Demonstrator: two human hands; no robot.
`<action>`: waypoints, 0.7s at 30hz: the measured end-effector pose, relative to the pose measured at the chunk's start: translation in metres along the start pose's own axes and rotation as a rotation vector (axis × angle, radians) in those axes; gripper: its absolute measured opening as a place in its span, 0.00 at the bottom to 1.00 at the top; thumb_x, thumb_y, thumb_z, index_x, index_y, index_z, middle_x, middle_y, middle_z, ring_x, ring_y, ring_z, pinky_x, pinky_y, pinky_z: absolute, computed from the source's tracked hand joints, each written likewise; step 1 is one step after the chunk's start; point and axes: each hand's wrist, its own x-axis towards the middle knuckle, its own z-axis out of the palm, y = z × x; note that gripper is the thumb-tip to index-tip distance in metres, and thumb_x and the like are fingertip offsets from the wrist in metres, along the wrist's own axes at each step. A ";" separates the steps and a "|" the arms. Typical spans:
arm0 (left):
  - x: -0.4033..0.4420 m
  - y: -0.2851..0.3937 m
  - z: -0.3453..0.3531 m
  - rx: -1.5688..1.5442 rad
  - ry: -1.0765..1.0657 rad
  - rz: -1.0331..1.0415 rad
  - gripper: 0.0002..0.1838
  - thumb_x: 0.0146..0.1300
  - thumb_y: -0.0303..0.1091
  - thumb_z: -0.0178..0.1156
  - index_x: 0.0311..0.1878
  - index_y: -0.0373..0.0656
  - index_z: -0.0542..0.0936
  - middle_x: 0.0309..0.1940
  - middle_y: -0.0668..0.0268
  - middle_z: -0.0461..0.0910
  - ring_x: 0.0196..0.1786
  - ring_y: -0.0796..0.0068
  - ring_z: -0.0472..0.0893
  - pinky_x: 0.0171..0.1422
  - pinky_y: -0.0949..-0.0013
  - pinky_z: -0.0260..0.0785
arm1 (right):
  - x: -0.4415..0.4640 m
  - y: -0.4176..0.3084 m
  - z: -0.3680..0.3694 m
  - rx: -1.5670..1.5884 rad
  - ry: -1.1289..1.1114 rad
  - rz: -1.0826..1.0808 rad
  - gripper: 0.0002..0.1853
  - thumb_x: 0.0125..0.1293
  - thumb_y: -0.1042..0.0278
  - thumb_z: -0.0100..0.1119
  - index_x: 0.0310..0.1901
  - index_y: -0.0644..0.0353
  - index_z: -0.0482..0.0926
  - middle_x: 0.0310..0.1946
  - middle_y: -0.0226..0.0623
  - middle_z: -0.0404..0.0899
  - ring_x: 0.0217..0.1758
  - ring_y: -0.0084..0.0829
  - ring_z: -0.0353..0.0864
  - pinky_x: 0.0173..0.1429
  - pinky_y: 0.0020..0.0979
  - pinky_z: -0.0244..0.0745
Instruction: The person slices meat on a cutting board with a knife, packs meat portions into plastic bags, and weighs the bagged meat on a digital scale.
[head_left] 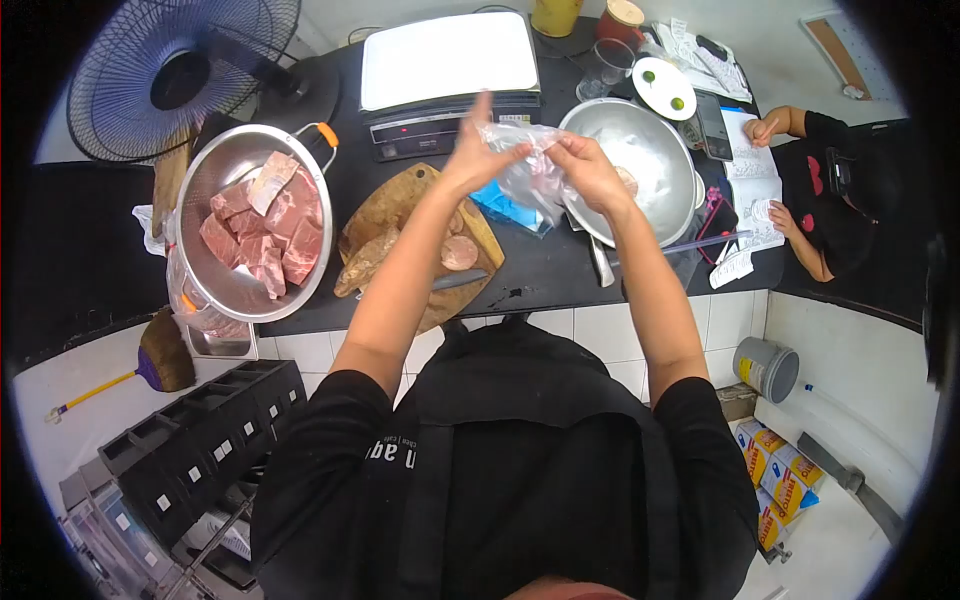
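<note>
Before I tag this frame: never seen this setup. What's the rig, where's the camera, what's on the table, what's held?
There is no machine here; a person works with two bare hands. The one picture comes from a camera worn on their head, looking forward and down, so their forearms reach up the frame. The left hand and right hand hold a clear plastic bag between them. On the dark table, from left to right: a metal colander of raw meat chunks, a wooden board with a knife, a scale further back, and a metal bowl. At the far right, another person's hands rest at an open notebook.
</note>
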 end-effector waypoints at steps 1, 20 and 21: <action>-0.002 -0.009 0.005 -0.194 -0.149 0.117 0.41 0.57 0.42 0.69 0.71 0.40 0.62 0.57 0.50 0.74 0.58 0.74 0.74 0.50 0.67 0.73 | -0.004 -0.011 -0.001 0.106 -0.085 0.084 0.11 0.70 0.67 0.56 0.47 0.64 0.81 0.37 0.30 0.83 0.36 0.20 0.79 0.41 0.24 0.73; -0.014 -0.094 -0.021 0.203 -0.108 -0.319 0.18 0.52 0.36 0.68 0.42 0.32 0.81 0.40 0.47 0.83 0.41 0.47 0.83 0.45 0.56 0.76 | -0.028 0.005 -0.029 -0.057 0.708 -0.042 0.19 0.69 0.51 0.58 0.35 0.61 0.80 0.24 0.28 0.77 0.24 0.18 0.72 0.28 0.22 0.67; -0.009 -0.098 -0.002 0.193 -0.113 -0.310 0.18 0.52 0.36 0.68 0.42 0.32 0.81 0.40 0.47 0.83 0.41 0.47 0.83 0.45 0.56 0.76 | -0.041 -0.001 -0.022 -0.097 0.706 0.020 0.19 0.70 0.51 0.58 0.34 0.61 0.80 0.22 0.27 0.75 0.22 0.18 0.70 0.27 0.22 0.65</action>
